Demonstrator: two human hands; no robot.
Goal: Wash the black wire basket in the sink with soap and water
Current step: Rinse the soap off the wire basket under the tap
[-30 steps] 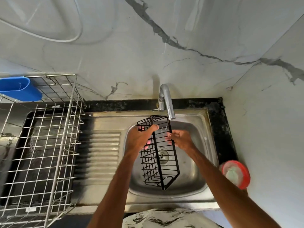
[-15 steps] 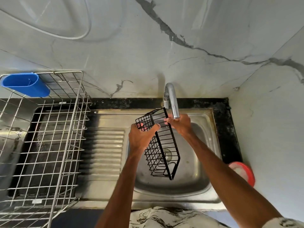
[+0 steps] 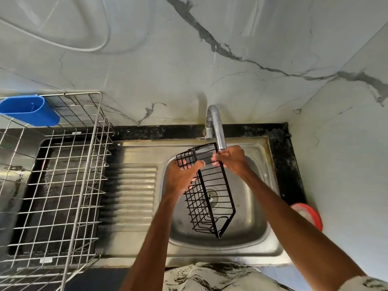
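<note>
A black wire basket (image 3: 212, 198) hangs tilted on its side over the steel sink (image 3: 258, 232), its far end up under the chrome tap (image 3: 216, 127). My left hand (image 3: 182, 177) grips the basket's upper left end, fingers curled through the wires. My right hand (image 3: 231, 158) holds the top right rim just below the tap's spout. The drain shows through the basket's wires. I cannot make out any running water.
A large steel wire dish rack (image 3: 54, 181) with a blue plastic cup (image 3: 31, 112) stands on the left, beside the ribbed drainboard (image 3: 134, 192). A red-rimmed round tub (image 3: 308, 215) sits on the counter at the right. Marbled wall tiles close in behind and to the right.
Both hands have lifted the basket's far end up toward the tap spout. My right hand moved from mid-rim to right under the spout.
</note>
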